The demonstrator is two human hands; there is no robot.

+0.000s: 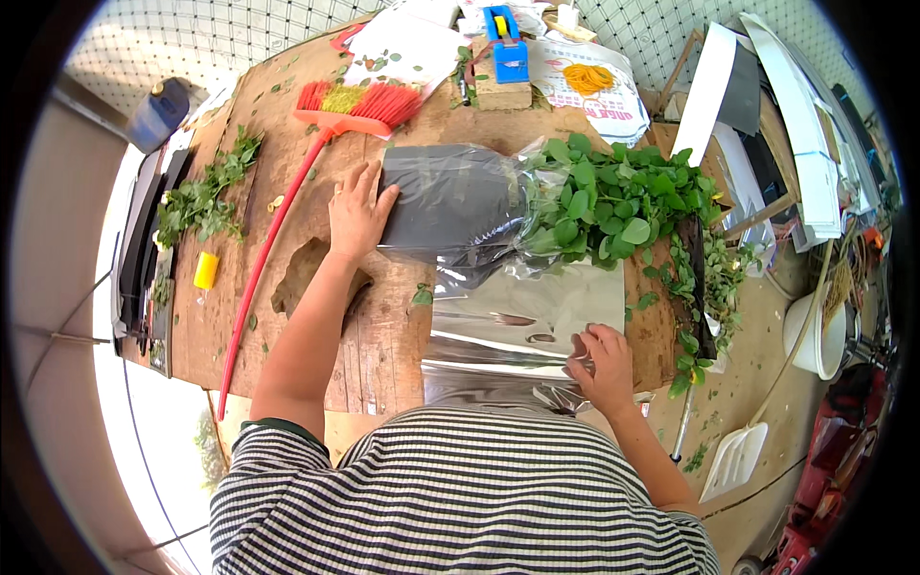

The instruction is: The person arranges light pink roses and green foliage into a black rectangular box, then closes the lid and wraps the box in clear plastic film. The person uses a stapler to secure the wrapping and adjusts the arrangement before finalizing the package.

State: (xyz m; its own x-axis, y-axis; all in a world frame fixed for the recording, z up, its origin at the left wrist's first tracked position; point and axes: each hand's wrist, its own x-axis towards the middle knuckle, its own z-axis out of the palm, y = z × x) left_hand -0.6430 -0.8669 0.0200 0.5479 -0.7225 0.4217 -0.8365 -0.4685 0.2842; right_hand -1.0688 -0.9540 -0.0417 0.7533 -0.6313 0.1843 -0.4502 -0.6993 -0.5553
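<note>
A bunch of leafy green stems (618, 206) lies sideways across the wooden table, leaves to the right. Its left part is wrapped in dark grey sheeting (446, 196) under clear film. My left hand (356, 216) rests flat at the left end of this wrap, fingers stretched out. Below the bunch, a shiny sheet of clear plastic film (522, 316) spreads toward my body. At the film's right edge, my right hand (604, 369) has its fingers bent, with thumb and forefinger pinching the film. What the wrap holds inside is hidden.
A red broom (278, 216) lies at left, beside loose leafy stems (216, 196) and a yellow roll (205, 270). A blue tape dispenser (506, 48) stands on a wooden block at the back, near yellow rubber bands (587, 79). A white bucket (816, 335) is at right.
</note>
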